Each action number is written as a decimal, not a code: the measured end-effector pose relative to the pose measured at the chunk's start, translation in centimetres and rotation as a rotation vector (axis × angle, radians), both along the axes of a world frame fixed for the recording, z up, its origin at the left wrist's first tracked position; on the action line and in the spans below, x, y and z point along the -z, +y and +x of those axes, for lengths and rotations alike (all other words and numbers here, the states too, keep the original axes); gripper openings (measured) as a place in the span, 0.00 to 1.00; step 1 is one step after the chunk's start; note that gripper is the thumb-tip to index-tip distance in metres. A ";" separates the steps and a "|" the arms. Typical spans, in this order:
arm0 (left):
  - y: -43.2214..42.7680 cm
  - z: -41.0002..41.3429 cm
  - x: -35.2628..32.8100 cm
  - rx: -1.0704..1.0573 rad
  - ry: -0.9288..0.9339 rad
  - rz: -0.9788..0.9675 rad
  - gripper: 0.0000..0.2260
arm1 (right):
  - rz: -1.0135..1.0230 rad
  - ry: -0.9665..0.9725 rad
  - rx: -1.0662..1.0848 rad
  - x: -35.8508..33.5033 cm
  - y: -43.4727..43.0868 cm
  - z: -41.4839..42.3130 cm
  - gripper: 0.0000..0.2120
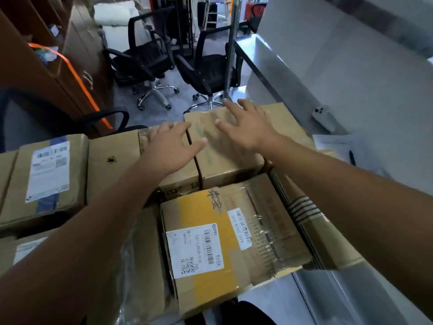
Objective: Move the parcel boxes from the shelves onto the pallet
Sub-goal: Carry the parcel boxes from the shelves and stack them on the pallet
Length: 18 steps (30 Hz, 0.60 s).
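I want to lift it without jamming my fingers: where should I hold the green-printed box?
Probably by its far and near ends, from above: the green-printed box sits tight against the neighbouring box on its left, while its near face shows free.

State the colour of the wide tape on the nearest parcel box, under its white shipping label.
The wide tape is yellow; the head view shows it best.

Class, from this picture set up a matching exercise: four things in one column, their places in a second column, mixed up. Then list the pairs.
1 phone
2 pen
3 orange strap
4 right hand

A on a sheet of paper
B over the box with green print
C on the grey counter
D across the brown cabinet

Pairs: 1-C, 2-A, 3-D, 4-B
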<state>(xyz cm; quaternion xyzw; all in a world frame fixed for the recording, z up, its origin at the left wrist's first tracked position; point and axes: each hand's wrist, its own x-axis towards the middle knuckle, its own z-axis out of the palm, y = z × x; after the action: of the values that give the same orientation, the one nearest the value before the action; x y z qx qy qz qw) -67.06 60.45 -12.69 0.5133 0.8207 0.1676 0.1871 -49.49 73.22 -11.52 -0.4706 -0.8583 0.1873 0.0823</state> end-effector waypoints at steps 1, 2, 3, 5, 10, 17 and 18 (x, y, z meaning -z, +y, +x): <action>0.8 0.9 -0.1 0.026 -0.006 0.023 0.35 | 0.010 -0.008 0.025 -0.5 1.0 1.3 0.35; 1.5 1.8 -0.2 0.052 -0.012 0.036 0.33 | 0.018 -0.034 0.051 -1.0 2.1 2.7 0.34; 2.2 2.8 -0.3 0.076 -0.018 0.041 0.32 | 0.017 -0.070 0.081 -1.2 3.1 4.2 0.34; 3.6 4.9 -0.5 0.121 -0.034 0.049 0.32 | -0.021 -0.135 0.145 -1.5 5.0 7.0 0.33; 6.7 9.4 -0.3 0.150 -0.078 0.061 0.31 | -0.217 -0.226 0.100 -0.3 7.4 11.0 0.33; 7.6 12.6 0.8 0.069 0.007 0.044 0.35 | -0.284 -0.205 -0.046 1.1 7.9 11.1 0.41; 7.6 12.8 0.7 0.052 0.005 0.048 0.34 | -0.289 -0.199 -0.054 0.9 8.0 11.1 0.42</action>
<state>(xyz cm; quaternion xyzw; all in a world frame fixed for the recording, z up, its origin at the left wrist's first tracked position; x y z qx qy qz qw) -54.24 68.08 -13.39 0.5392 0.8032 0.1811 0.1769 -38.40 81.23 -12.45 -0.4704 -0.8387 0.2634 -0.0766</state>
